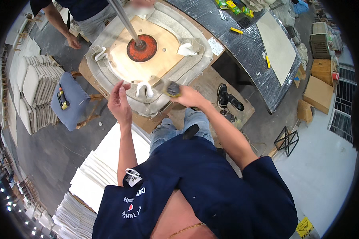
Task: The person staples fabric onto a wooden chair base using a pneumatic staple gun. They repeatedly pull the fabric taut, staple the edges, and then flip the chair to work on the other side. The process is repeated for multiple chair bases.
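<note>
My right hand (187, 96) grips a black-and-yellow staple gun (172, 89), blurred, at the near right edge of an upholstered seat (153, 106). The seat lies underside up, its beige fabric and thin grey lining folded in around a plywood board (123, 55). A metal post (125, 20) stands on the board through a round orange-red plate (147, 49). My left hand (119, 103) is over the near left edge, fingers loosely bent, nothing visible in them. Between my hands a white fabric fold (144, 90) sticks up.
A person (83, 12) stands at the far left; another blurred hand touches the far rim. Left are a blue cushion (70, 101) with a yellow-black tool and stacked pale pads (44, 89). A dark worktable (211, 24) at right bears yellow knives and small boxes. Shoes (229, 97) lie below.
</note>
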